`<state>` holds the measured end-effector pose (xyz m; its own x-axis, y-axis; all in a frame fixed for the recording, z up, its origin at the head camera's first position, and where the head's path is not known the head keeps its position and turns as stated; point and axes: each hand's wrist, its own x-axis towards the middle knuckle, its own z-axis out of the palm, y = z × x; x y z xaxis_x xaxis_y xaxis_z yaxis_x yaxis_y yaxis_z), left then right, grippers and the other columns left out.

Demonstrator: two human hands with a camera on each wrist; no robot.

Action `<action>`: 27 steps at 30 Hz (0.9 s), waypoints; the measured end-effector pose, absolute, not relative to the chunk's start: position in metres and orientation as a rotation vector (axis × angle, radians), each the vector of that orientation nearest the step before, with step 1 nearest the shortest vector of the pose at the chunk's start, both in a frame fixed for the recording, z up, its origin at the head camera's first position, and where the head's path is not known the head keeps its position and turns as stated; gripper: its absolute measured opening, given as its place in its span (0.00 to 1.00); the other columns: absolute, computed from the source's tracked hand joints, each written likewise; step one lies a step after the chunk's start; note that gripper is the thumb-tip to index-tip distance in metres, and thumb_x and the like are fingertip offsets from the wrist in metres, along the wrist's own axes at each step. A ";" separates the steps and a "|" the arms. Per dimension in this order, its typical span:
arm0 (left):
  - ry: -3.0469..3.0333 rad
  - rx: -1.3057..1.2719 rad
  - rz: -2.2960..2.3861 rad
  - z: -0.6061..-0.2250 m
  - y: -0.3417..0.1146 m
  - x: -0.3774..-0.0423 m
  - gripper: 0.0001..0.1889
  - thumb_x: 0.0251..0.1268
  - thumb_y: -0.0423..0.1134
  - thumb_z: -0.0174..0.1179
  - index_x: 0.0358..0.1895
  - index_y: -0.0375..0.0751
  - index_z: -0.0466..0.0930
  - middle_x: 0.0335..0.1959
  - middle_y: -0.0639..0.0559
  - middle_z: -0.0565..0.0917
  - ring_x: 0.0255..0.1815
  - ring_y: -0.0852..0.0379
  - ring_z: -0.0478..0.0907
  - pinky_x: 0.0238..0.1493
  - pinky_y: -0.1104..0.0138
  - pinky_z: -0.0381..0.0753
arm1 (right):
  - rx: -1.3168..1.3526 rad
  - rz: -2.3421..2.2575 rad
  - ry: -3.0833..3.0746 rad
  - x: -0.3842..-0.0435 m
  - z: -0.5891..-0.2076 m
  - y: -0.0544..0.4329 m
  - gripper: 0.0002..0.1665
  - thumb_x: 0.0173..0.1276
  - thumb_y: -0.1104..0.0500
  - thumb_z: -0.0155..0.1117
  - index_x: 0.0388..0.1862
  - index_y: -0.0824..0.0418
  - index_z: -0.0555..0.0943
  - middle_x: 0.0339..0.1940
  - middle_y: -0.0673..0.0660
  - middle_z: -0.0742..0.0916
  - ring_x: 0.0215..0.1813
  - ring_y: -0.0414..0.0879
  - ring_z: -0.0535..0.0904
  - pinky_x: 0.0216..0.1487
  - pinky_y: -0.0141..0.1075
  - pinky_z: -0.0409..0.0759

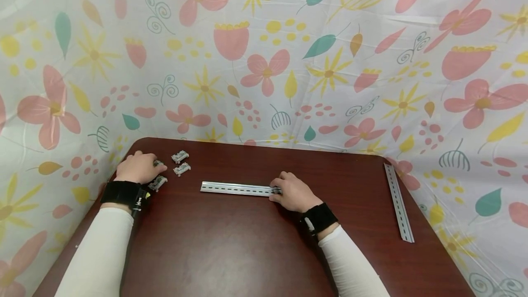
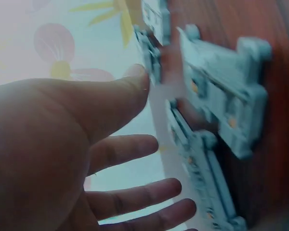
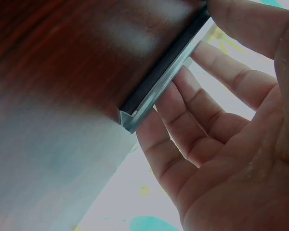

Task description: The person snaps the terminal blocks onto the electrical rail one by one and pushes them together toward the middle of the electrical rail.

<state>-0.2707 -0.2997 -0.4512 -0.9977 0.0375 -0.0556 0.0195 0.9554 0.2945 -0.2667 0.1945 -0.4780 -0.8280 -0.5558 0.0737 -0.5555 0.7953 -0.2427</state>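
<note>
My left hand [image 1: 138,167] is over the far left of the table, beside small grey terminal blocks [image 1: 158,183]. In the left wrist view its thumb and fingers are spread, with a terminal block [image 2: 226,91] just beyond the fingertips and nothing in the grasp. Two more terminal blocks [image 1: 182,169] lie to the right of that hand. Mid-table, a slotted silver DIN rail [image 1: 235,189] lies crosswise. Its right end is held by my right hand [image 1: 294,191], the fingers along one long edge of the rail [image 3: 159,82] and the thumb toward the other.
A second slotted DIN rail [image 1: 398,203] lies lengthwise along the right edge of the dark red-brown table [image 1: 231,246]. Floral-patterned cloth [image 1: 264,58] hangs behind the table and along both sides.
</note>
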 end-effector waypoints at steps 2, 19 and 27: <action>3.024 0.040 0.452 -0.453 -0.303 -0.270 0.32 0.83 0.54 0.64 0.71 0.26 0.79 0.66 0.15 0.74 0.63 0.15 0.72 0.54 0.26 0.77 | -0.920 -0.399 2.974 -0.267 -0.478 0.195 0.17 0.75 0.51 0.81 0.57 0.56 0.91 0.45 0.52 0.81 0.46 0.48 0.76 0.48 0.46 0.81; 3.062 0.012 0.404 -0.460 -0.301 -0.273 0.25 0.81 0.43 0.68 0.67 0.24 0.80 0.60 0.16 0.75 0.59 0.17 0.74 0.51 0.27 0.80 | -0.906 -0.381 2.973 -0.268 -0.479 0.194 0.17 0.75 0.50 0.80 0.57 0.55 0.91 0.46 0.53 0.82 0.47 0.49 0.76 0.49 0.46 0.81; 3.107 0.030 0.409 -0.465 -0.302 -0.276 0.18 0.80 0.40 0.68 0.58 0.25 0.83 0.57 0.18 0.77 0.56 0.19 0.76 0.51 0.29 0.80 | -0.920 -0.379 2.980 -0.268 -0.478 0.195 0.17 0.75 0.51 0.81 0.57 0.55 0.91 0.46 0.53 0.82 0.47 0.49 0.77 0.49 0.46 0.82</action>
